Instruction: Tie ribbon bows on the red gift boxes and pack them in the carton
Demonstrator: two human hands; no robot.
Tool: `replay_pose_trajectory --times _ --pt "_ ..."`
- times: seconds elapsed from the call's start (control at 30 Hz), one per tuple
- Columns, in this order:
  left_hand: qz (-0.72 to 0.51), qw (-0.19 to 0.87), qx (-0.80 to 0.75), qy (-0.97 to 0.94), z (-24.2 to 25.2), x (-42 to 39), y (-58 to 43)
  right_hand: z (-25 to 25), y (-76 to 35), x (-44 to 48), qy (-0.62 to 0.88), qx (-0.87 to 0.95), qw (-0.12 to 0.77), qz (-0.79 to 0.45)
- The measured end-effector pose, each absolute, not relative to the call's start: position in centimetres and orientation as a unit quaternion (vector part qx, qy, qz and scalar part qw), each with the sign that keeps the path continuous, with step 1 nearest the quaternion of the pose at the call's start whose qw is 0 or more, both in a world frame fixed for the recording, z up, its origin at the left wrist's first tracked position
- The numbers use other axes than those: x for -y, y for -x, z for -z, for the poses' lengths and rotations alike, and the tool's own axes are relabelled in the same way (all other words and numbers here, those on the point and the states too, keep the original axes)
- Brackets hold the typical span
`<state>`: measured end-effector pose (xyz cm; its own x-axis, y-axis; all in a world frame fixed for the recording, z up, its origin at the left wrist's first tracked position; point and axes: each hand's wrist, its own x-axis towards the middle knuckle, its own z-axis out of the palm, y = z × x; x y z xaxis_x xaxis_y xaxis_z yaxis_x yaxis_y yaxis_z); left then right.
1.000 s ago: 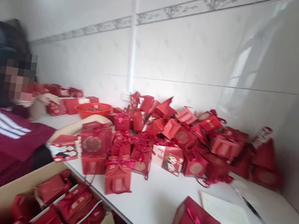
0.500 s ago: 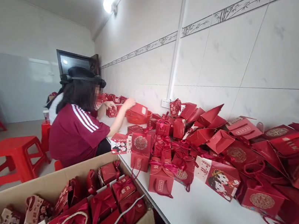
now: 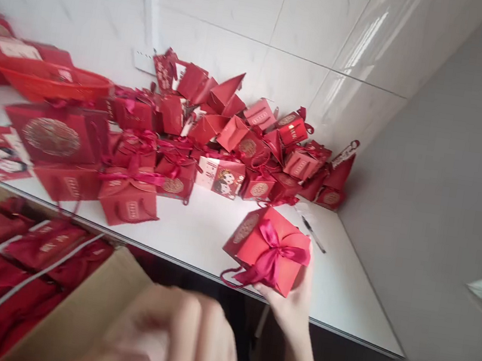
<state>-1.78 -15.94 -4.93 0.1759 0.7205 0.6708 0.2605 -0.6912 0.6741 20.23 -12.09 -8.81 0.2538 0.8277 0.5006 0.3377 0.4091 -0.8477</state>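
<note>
My right hand (image 3: 290, 301) is closed around a red gift box (image 3: 270, 246) with a dark pink ribbon bow and a round gold emblem on its side. It holds the box from below, just over the front edge of the white counter (image 3: 209, 242). My left hand (image 3: 174, 339) is low in the view, close to the camera and smeared by motion. It hovers over the corner of a cardboard carton (image 3: 85, 314), and its fingers look curled, but I cannot make out whether they hold anything.
A pile of red gift boxes (image 3: 229, 136) lies along the tiled wall. More boxes (image 3: 129, 200) stand near the front left, behind them a red plastic basket (image 3: 52, 80). The carton holds several red boxes. A pen (image 3: 313, 234) lies on the counter. A grey wall (image 3: 437, 204) closes off the right.
The view swung right and down; the seated person and red stools are out of sight. My right hand with the ribboned box and my blurred left hand have come into view.
</note>
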Motion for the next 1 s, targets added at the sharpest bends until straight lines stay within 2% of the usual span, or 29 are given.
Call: replay_pose_trajectory --times 0.13,0.3,0.5,0.73,0.87,1.0 --pt "-0.622 0.301 -0.269 -0.671 1.8 12.4 0.0 6.3 -20.4 13.0 0.476 0.635 0.596 -0.12" --pt "-0.6 0.199 -0.354 -0.69 0.2 10.9 -3.0 5.6 -20.2 13.9 0.477 0.661 0.575 -0.073" --pt "-0.619 0.204 -0.42 -0.631 1.6 12.4 -3.6 6.3 -18.4 14.3 0.474 0.666 0.568 -0.098" --pt "-0.682 0.09 -0.323 -0.65 1.7 14.1 -2.2 5.9 -17.0 15.0 0.437 0.671 0.583 -0.134" --pt "-0.682 0.0 -0.259 -0.683 1.2 15.6 -2.4 5.6 -16.8 15.9 0.442 0.662 0.592 -0.126" --pt "-0.651 -0.044 -0.237 -0.72 1.0 16.9 -2.9 5.2 -16.9 16.6 0.441 0.654 0.602 -0.12"
